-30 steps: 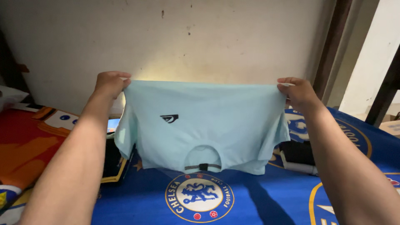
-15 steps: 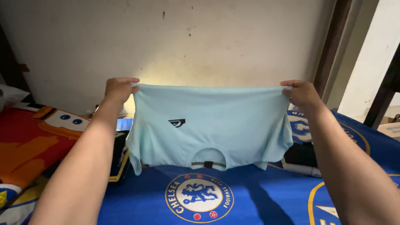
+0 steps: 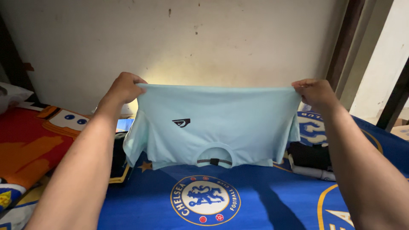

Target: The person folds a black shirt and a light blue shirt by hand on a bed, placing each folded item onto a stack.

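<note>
Now I see left hand (image 3: 125,87) and right hand (image 3: 314,91) each clamped on hem corner of pale-blue T-shirt (image 3: 217,123), raised slightly since last frame; collar hangs clear of blue bedsheet (image 3: 264,204).

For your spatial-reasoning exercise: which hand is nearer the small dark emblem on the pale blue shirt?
Left. The left hand grips the shirt's top corner just above-left of the emblem; the right hand holds the far corner.

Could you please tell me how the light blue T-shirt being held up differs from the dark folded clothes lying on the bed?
The light blue T-shirt hangs spread out, upside down, from both hands; the dark folded clothes lie stacked on the blue bedsheet. The T-shirt is pale, the stack nearly black. Both are garments.
</note>
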